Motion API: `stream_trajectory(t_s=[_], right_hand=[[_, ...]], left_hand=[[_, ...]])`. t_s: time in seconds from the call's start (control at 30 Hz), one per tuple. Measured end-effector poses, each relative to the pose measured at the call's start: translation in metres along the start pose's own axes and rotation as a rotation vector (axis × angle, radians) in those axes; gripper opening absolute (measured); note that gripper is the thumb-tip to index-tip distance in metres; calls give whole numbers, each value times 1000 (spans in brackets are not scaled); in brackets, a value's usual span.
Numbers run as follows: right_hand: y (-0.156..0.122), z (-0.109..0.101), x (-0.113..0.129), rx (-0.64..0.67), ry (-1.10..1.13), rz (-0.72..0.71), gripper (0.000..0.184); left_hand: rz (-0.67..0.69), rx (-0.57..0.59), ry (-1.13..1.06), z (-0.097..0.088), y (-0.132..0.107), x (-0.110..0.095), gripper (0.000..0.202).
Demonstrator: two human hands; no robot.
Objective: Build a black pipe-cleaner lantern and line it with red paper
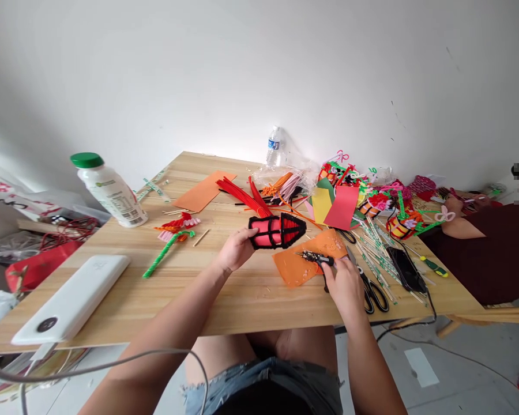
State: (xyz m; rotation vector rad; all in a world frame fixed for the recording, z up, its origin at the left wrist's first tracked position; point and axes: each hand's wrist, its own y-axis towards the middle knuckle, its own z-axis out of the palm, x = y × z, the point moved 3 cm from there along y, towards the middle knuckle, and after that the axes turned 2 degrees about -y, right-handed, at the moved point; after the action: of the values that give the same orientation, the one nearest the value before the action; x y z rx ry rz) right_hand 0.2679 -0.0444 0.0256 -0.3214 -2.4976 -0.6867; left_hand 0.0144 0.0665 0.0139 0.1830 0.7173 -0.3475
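My left hand (pixel 237 249) is closed on the near end of a small lantern-shaped craft (pixel 277 231). The craft has red panels, a black fuzzy frame and a pointed end facing right, and it is held above the table. My right hand (pixel 345 282) is wrapped round a black glue gun (pixel 324 260), whose nozzle points left over a sheet of orange paper (pixel 292 272). Black-handled scissors (pixel 374 294) lie beside my right hand. Behind the craft is a bundle of red pipe cleaners (pixel 242 196).
A white power bank (pixel 75 294) and a green-capped bottle (pixel 112 193) stand at the left. Colored paper (pixel 342 206), wooden sticks (pixel 372 253), a phone (pixel 405 268) and a screwdriver (pixel 433 266) lie at the right. Another person (pixel 493 248) sits beyond. A cable (pixel 112 363) crosses the foreground.
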Motion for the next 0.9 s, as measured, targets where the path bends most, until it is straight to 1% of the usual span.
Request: stream_trajectory(t_s=[0.03,0.07,0.17,0.23,0.3,0.43,0.57,0.67,0.77,0.83,0.9], right_hand=[[-1,-4,9,-12,46,-29,34],[-2,-5,17,1,139,-31,37],[-5,4,39,78,498,6,43],[-6,12,48,66,654,34,46],[-6,18,52,25,743,74,48],[-7,21,52,-9,849,128,48],[-9,18,48,-35,872,157,46],[-10,18,45,-69,880,174,41],[-13,20,42,-112,896,166,36],[-15,23,40,-132,915,158,34],[-17,25,38,-144,934,158,33]], left_hand=[[5,19,10,3,-2,1,22],[3,39,22,6,-5,3,23],[-9,86,66,15,-11,9,26],[2,103,99,18,-15,12,28],[24,115,138,20,-18,14,30],[16,140,243,18,-23,16,29],[-2,144,307,17,-27,18,30],[-58,151,236,22,-29,19,37],[-172,151,132,27,-30,21,42],[-237,143,97,28,-31,22,41],[-265,130,70,29,-32,23,37]])
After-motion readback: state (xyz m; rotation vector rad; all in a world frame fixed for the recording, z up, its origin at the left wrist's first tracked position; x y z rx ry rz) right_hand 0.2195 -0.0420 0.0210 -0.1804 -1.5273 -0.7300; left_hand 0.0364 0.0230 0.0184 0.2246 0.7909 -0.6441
